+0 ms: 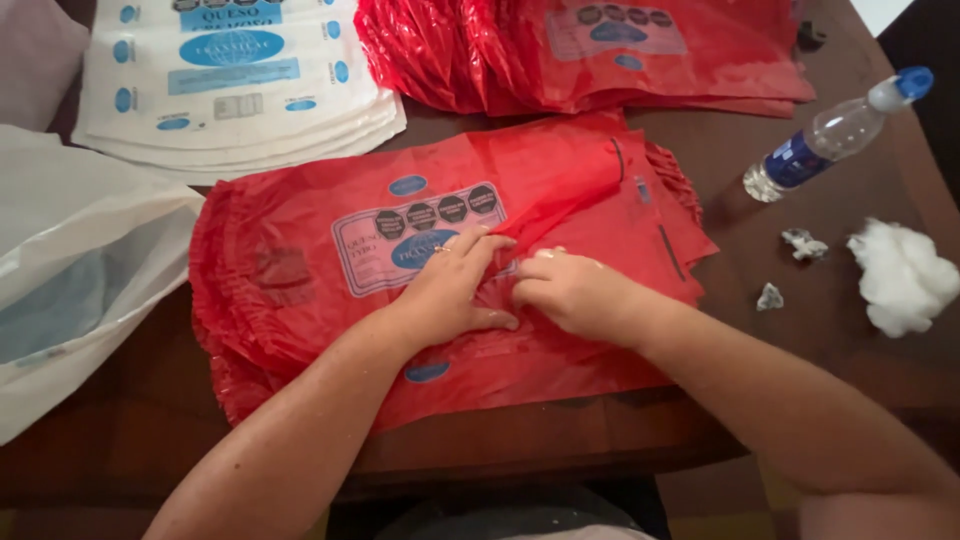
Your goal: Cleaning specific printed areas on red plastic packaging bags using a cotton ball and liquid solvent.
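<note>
A stack of red plastic bags (300,270) with a printed label lies on the brown wooden table (560,420) in front of me. My left hand (450,290) rests flat on the top bag, fingers spread, a ring on one finger. My right hand (565,290) sits just to its right, fingers curled and pinching the red film of the top bag. The top bag's right part is folded over toward the upper right (560,170).
A second pile of red bags (600,50) lies at the back, a stack of white printed bags (230,80) at back left, a loose white bag (70,270) at left. A plastic bottle with a blue cap (835,130), a cotton wad (900,275) and small scraps (800,243) lie at right.
</note>
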